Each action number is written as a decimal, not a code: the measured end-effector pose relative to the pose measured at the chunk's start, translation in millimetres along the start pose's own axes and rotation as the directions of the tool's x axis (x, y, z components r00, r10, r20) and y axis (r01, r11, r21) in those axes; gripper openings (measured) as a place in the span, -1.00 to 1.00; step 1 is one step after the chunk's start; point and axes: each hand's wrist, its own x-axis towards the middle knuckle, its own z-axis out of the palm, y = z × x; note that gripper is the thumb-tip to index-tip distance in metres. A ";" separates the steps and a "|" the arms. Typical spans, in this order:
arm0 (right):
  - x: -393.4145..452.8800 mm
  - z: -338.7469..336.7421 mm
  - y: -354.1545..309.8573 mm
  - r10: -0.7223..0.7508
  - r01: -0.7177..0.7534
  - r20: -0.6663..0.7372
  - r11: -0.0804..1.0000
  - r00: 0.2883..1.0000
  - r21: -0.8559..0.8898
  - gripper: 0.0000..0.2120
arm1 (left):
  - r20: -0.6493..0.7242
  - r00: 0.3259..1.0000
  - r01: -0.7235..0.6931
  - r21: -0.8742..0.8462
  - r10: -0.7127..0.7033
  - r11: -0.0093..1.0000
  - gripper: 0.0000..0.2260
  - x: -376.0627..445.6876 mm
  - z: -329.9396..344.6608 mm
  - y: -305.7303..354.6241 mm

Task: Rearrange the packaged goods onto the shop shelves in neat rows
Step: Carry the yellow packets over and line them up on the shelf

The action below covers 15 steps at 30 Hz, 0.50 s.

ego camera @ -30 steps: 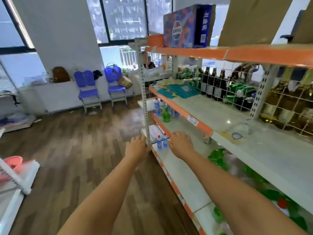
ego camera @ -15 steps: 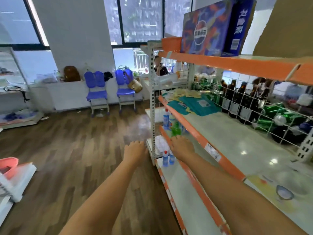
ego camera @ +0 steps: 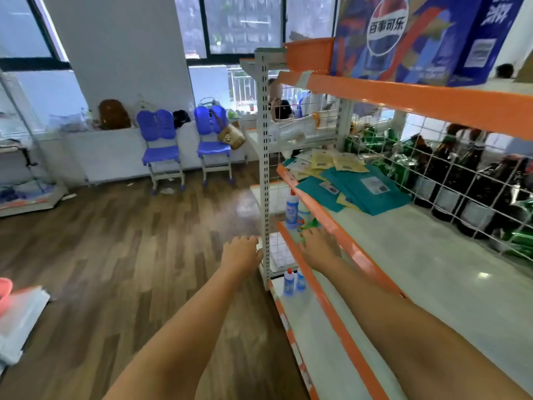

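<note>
Both bare hands, left hand (ego camera: 241, 254) and right hand (ego camera: 318, 246), reach toward plastic bottles (ego camera: 292, 209) (glossy, white-blue).

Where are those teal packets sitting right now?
In the head view, the teal packets lie on the right, on the middle shelf, near its far end, beside yellow packets and the wire grid.

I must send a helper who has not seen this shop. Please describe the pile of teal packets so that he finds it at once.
Start at the orange-edged shelf rack with the big blue cola box on top. One level below the box, at the far end, lies the pile of teal packets. They are flat and teal, unlike the yellow packets behind and the dark bottles beyond the wire.
</note>
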 end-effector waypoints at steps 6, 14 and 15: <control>88.9 5.8 -2.5 0.119 -0.119 -0.023 0.993 0.993 -0.003 -0.61 | -0.041 0.995 -0.095 -0.038 0.094 0.995 -0.71 99.4 -0.8 -34.1; 161.2 8.3 13.0 0.298 -0.298 -0.125 0.954 0.946 0.024 -0.66 | -0.057 0.971 -0.234 -0.065 0.231 0.970 -0.71 202.8 2.1 -48.4; 165.3 11.1 21.2 0.328 -0.328 -0.125 0.945 0.936 0.024 -0.66 | -0.043 0.968 -0.252 -0.071 0.249 0.965 -0.71 214.1 6.7 -42.6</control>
